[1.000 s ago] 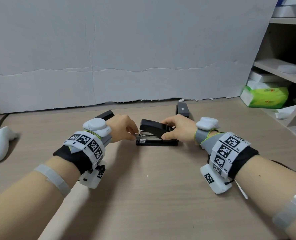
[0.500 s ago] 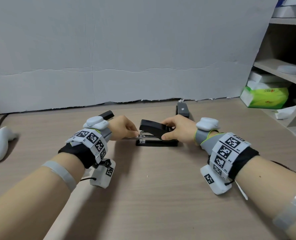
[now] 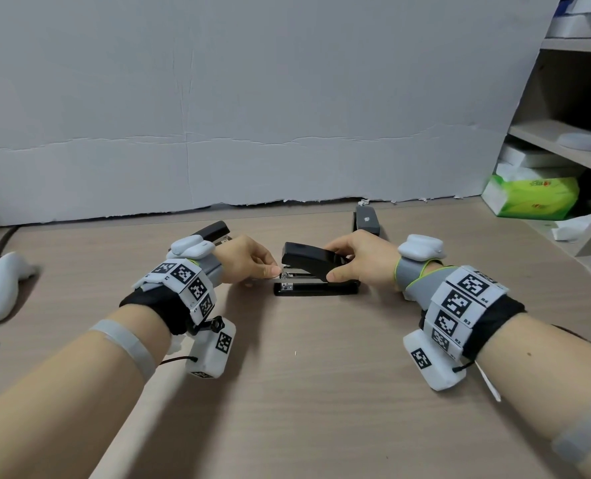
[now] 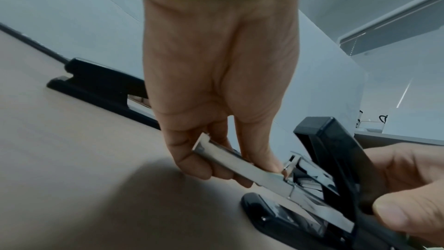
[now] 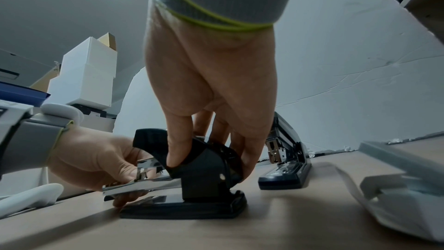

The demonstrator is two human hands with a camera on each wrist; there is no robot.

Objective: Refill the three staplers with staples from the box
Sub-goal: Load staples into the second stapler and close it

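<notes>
Currently a strip of staples (image 4: pixel 240 164) is pinched in the left hand (image 3: pixel 249 259), its tip at the open stapler (image 3: pixel 316 274) on the worktop (image 3: pixel 304 392). The stapler's lid is held up by the curled right hand (image 3: pixel 359 259). If tilted, the strip could probably jam or snap. Two more staplers (image 3: pixel 366 219) lie behind.

L hand (image 3: pixel 249 259) pinching, R hand (image 3: pixel 359 259) gripping; forearms converge.

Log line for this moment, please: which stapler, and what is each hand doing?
stapler: middle, top raised | right hand: holds top up | left hand: pinches staple strip at tray | other staplers: untouched
</notes>
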